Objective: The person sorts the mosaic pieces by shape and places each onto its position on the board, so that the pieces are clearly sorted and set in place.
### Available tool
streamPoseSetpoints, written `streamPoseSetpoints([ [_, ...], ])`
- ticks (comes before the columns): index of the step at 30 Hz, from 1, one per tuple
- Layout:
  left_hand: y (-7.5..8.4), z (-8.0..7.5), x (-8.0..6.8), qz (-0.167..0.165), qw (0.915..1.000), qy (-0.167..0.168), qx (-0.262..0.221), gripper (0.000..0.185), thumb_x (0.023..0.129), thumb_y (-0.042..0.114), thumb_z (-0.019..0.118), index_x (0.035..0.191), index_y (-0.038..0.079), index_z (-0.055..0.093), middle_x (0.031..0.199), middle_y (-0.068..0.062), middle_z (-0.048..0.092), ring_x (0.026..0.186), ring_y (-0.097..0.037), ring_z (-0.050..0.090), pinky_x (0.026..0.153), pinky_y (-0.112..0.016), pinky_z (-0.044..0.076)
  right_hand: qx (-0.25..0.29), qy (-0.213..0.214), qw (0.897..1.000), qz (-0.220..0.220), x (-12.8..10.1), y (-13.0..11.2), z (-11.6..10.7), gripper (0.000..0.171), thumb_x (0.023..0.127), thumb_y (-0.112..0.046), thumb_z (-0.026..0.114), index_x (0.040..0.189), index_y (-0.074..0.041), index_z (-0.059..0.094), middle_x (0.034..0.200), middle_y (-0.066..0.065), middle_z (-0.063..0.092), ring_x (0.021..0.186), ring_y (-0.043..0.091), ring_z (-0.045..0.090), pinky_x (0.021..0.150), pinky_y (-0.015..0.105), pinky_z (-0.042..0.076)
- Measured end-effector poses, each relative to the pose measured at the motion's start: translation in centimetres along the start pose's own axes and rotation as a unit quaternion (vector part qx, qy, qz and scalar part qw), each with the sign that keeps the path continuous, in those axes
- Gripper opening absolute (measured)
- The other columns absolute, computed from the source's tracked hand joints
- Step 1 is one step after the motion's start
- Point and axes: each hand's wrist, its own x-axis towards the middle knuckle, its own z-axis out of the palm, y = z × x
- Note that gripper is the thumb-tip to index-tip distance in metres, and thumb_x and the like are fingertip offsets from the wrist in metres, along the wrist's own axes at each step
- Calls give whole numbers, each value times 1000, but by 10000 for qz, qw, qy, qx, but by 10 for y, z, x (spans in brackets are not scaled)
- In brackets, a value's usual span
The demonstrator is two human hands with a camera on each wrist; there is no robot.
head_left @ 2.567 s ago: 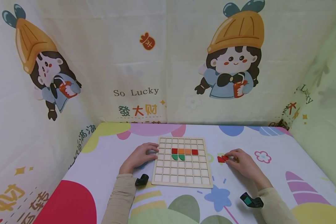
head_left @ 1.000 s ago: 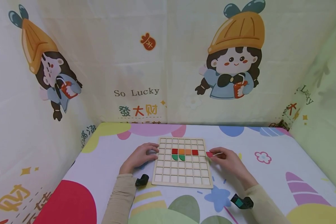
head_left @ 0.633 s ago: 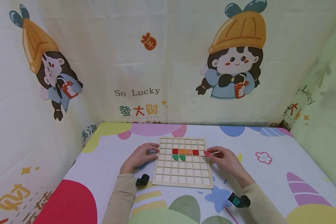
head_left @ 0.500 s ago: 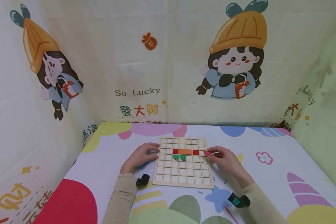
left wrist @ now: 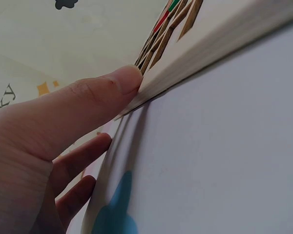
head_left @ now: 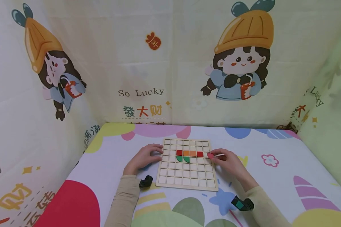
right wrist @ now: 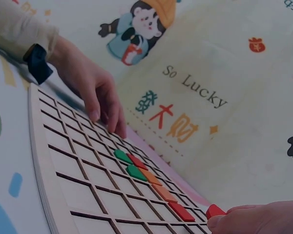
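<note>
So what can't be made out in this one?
- Red piece: its shape, small in the head view, and the right hand covers most of it in the right wrist view.
- Board: its cells, cut off by the edge in the left wrist view.
- Left hand: underside hidden in the head view.

Seen from close beside it, the person's left hand (left wrist: pixel 44 146) fills the lower left. Its thumb (left wrist: pixel 95 105) stretches out straight, and the tip presses against the pale, layered side edge of the light wooden grid board (left wrist: pixel 210 39). Two more fingers (left wrist: pixel 80 161) lie loosely below, on or just above the white printed tablecloth (left wrist: pixel 219 161), which carries a blue patch near the bottom. Along the board's top, brown grid bars show edge-on, with a thin sliver of red and green pieces (left wrist: pixel 167 14) at the far end. Behind hangs a cream cloth backdrop (left wrist: pixel 63 44) with small printed marks.
</note>
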Motion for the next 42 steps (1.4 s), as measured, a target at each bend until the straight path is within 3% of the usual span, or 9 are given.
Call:
streamPoseSetpoints([
  [13, 2, 0, -1, 213, 9998, 67, -11, 23, 87, 21, 75, 108, 12, 72, 133, -4, 60, 131, -29, 47, 111, -48, 35, 17, -2, 9998, 210, 5, -5, 9, 36, 89, -30, 73, 121, -14, 65, 121, 4, 63, 100, 19, 60, 89, 40, 50],
  [20, 0, 2, -2, 287, 9993, 219, 85, 22, 85, 19, 76, 105, 11, 73, 131, -4, 61, 129, -29, 49, 109, -48, 37, 60, -1, 9994, 352, 6, -8, 11, 39, 88, -33, 74, 121, -15, 65, 120, 4, 63, 100, 20, 60, 89, 38, 50],
  [27, 2, 0, -2, 110, 9999, 70, -60, 22, 86, 20, 76, 106, 13, 73, 134, -3, 60, 132, -27, 46, 112, -46, 34, 150, -32, 9997, 186, 7, -9, 16, 37, 87, -28, 76, 119, -15, 66, 117, 3, 64, 96, 20, 60, 87, 36, 50],
  [42, 5, -1, -2, 142, 9998, 25, -102, 22, 86, 20, 75, 106, 11, 73, 134, -5, 60, 132, -28, 47, 112, -47, 34, 246, -143, 9996, -4, 8, -21, 34, 34, 83, -28, 79, 113, -15, 68, 109, 2, 66, 90, 17, 62, 75, 27, 53],
])
